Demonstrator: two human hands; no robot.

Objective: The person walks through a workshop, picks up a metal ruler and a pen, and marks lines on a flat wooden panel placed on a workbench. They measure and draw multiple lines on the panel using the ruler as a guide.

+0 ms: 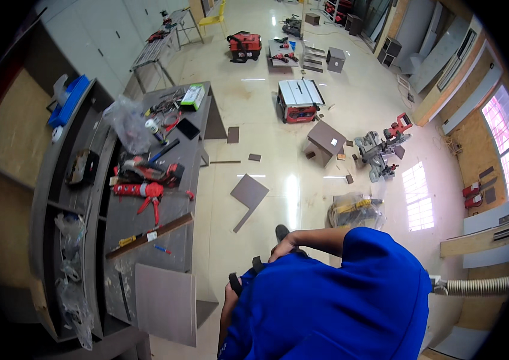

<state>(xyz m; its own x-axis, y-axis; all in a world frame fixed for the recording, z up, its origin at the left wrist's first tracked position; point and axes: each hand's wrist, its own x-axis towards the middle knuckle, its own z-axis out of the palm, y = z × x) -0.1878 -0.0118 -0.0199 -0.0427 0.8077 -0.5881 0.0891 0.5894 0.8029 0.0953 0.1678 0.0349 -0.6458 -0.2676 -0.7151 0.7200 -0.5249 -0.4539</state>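
Note:
My left hand [231, 293] is low in front of my body, mostly covered by my blue shirt [332, 300]. It is beside a short black strap [235, 284]; whether it grips the strap does not show. My right hand [280, 247] rests bent against the front of my waist, close to a second black strap end [258, 264]. Its fingertips are hidden by the shirt, so what they hold, if anything, cannot be seen. One dark shoe [282, 231] shows on the floor just beyond my right hand.
Left stands a grey workbench [173, 159] with a red caulking gun [146, 191], a red power tool [152, 171] and a wood strip [158, 236]. Ahead on the tiles lie a brown board [249, 192], a table saw [300, 96], a box [325, 143] and a mitre saw [377, 150].

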